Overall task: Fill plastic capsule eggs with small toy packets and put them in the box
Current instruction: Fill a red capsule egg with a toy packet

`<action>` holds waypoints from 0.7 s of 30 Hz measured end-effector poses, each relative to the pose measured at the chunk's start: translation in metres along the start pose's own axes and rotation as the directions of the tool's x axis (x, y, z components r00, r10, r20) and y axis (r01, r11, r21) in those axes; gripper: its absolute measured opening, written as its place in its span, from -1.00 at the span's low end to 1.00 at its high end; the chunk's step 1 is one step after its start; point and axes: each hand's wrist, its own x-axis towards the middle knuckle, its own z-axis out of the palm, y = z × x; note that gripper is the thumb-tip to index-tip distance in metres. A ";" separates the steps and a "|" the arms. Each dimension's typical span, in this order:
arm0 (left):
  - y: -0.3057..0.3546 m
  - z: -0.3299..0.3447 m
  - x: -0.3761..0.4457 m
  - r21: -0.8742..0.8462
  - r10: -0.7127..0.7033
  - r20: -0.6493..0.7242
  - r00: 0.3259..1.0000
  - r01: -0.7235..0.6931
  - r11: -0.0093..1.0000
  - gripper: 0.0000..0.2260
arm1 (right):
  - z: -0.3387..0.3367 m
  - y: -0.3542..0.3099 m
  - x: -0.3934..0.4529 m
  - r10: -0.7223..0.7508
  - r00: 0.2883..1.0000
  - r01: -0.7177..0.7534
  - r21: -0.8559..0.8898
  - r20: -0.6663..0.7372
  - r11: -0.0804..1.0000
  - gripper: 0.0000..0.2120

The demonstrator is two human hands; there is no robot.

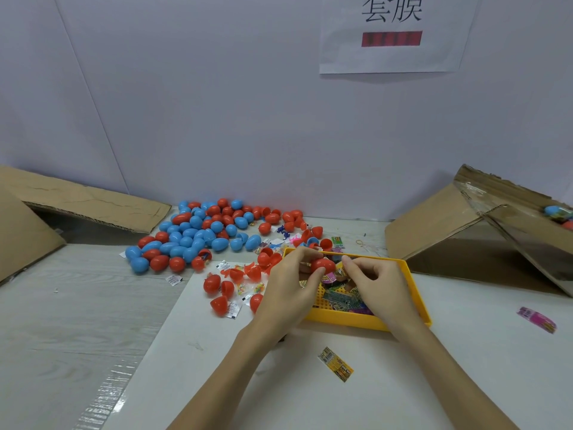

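Item: red plastic capsule egg [322, 264], centre of frame, held above the far left corner of the shallow yellow perforated plastic tray [418, 293]. Whether its two halves are fully closed cannot be told.

Left hand [290, 282]: fingers curled round the red egg, thumb beneath, fingertips over the top.

Right hand [376, 279]: fingers bent and drawn together at the egg's right end, pinching something small there, probably a packet edge; the object itself is hidden.

Stock: loose heap of blue and red plastic eggs [198, 234], left of centre against the pale wall. Opened red egg halves [235, 280] with small clear toy packets lie just left of the tray. Printed foil toy packets [341, 297] fill the tray under the hands.

Strays: one yellow-black printed packet [335, 363] on the white sheet, lower centre; one pink packet [537, 319] at right edge.

Destination: tilted brown cardboard box [483, 231], upper right, a few eggs visible inside at the frame edge. A second flattened cardboard piece [86, 200] lies at upper left.

Handling note, as judged: the step appears to be stuffing a packet and closing the shell. Fold the packet wholly inside before pressing; any foil caught in the seam will likely stop the halves snapping. Squeeze along the egg's long axis, halves aligned, then carry it right to the box.
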 end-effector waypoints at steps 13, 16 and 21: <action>0.003 -0.002 -0.001 -0.079 -0.027 0.010 1.000 0.028 0.997 -0.78 | 0.000 -0.004 -0.002 -0.051 0.996 0.045 0.086 0.071 0.995 -0.87; 0.002 -0.003 0.000 -0.080 -0.048 0.015 0.999 0.050 0.996 -0.77 | 0.000 -0.004 -0.001 -0.060 0.994 0.046 0.134 0.096 0.990 -0.88; 0.002 0.000 0.001 -0.093 -0.085 0.022 0.996 0.087 0.992 -0.76 | -0.001 -0.003 -0.001 -0.084 0.993 0.068 0.182 0.083 0.981 -0.78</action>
